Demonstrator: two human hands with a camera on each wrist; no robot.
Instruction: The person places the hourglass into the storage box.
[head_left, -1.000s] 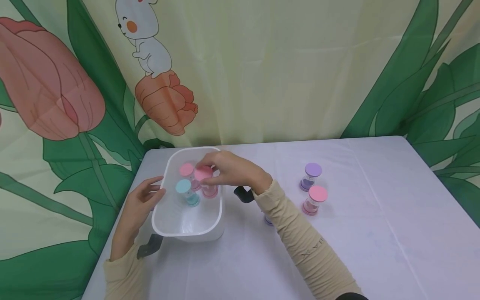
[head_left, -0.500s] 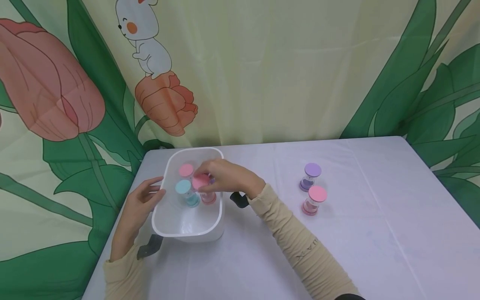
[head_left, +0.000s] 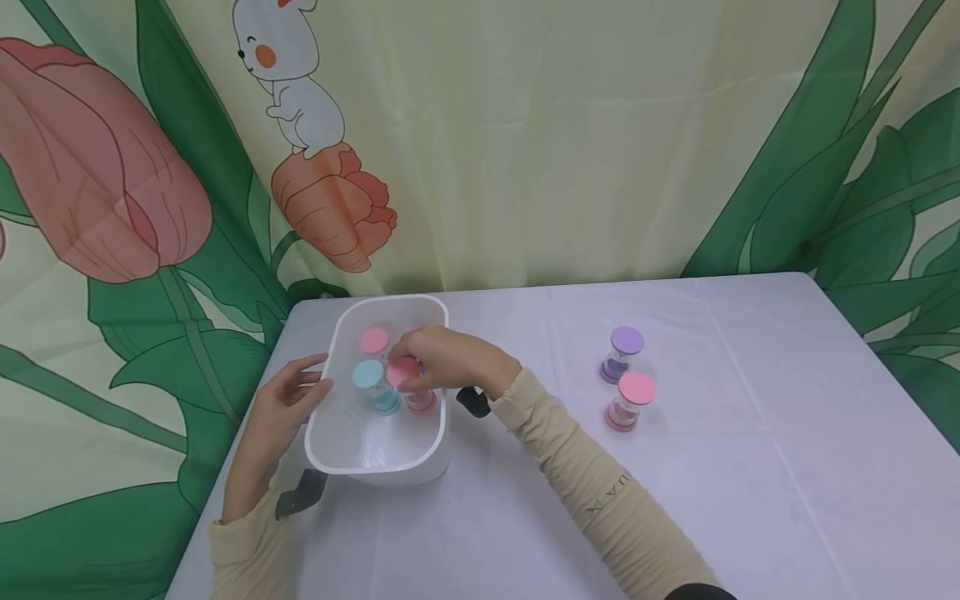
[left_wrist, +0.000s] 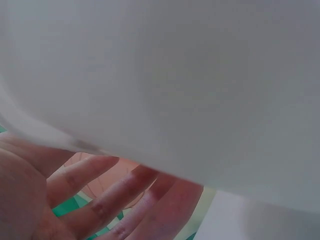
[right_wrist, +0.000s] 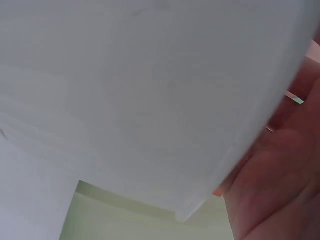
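As hands [head_left: 279,402] [head_left: 453,358] flank an hourglass [head_left: 401,372], one pinches it.

The cloth-covered table [head_left: 735,492] supports 1 upright white bin [head_left: 366,440] at the far left. To its right, 2 sand timers stand upright: 1 purple timer [head_left: 619,356] and, slightly nearer, 1 pink timer [head_left: 630,402].

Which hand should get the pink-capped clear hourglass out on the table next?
Probably the right hand: it's nearer that hourglass, though it's pinching another pink-capped one inside the white plastic tub. The left hand is farther, at the tub's left rim.
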